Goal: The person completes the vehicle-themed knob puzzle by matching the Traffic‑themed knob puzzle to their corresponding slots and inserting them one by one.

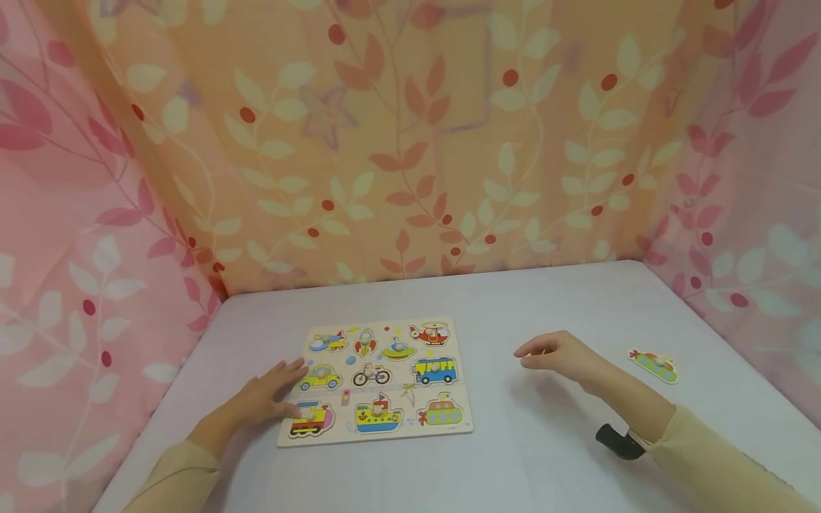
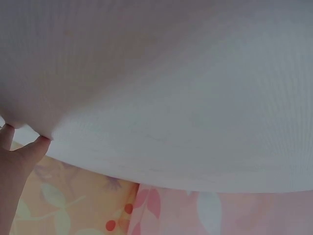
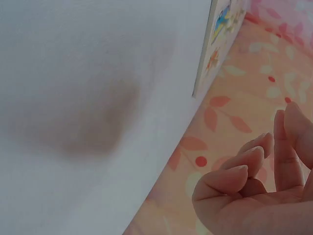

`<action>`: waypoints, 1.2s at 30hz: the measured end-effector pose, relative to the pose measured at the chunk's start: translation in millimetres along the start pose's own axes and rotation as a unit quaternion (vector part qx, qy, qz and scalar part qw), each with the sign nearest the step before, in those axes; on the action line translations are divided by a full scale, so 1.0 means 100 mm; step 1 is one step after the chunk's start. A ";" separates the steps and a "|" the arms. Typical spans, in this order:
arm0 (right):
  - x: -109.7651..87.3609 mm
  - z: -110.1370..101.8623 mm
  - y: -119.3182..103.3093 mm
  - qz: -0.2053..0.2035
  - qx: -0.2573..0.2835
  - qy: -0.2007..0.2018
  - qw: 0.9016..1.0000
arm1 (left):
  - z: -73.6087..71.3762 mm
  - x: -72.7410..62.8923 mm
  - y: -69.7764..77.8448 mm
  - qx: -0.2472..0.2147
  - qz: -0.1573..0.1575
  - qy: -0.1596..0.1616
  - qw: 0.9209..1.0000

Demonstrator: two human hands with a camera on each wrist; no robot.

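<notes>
A wooden peg puzzle board [image 1: 410, 376] with vehicle pictures lies flat on the table, left of centre. My left hand [image 1: 266, 390] rests at its left edge, fingers near the car piece [image 1: 321, 379] and thumb by the train piece [image 1: 311, 422]. Over the table, to the right of the board, my right hand [image 1: 558, 354] hovers with loosely bent fingers and nothing in them. Its thumb and index finger come close together in the right wrist view. Farther right lies a loose submarine piece [image 1: 656, 365]; the board's lower right corner shows a submarine picture [image 1: 441, 412].
Pale cloth covers the table [image 1: 513, 470]. A flowered curtain [image 1: 410, 142] stands behind it, and pink flowered cloth [image 1: 737, 185] hangs at the sides. A black wrist device [image 1: 620, 442] sits under the right forearm. Other knobbed pieces, such as the bus [image 1: 436, 371], sit in the board.
</notes>
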State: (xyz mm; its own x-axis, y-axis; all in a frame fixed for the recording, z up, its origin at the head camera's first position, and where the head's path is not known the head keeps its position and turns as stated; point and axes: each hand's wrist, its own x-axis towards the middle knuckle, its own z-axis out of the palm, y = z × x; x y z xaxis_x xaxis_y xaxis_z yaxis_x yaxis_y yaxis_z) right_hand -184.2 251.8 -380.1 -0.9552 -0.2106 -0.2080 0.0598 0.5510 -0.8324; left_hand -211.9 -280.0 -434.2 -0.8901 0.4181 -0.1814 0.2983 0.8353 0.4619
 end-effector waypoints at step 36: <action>-0.45 -0.92 0.87 0.059 -0.075 0.103 0.990 | -0.02 -0.02 0.01 0.004 -0.020 0.005 1.000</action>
State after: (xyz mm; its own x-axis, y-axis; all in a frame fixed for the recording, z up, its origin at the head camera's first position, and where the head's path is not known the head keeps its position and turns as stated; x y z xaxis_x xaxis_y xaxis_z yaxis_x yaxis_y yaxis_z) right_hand -162.9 383.2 -395.8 -0.9840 0.0231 -0.1768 0.1453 0.6788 -0.7198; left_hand -210.6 -281.1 -431.3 -0.9049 0.3806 -0.1906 0.2651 0.8543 0.4471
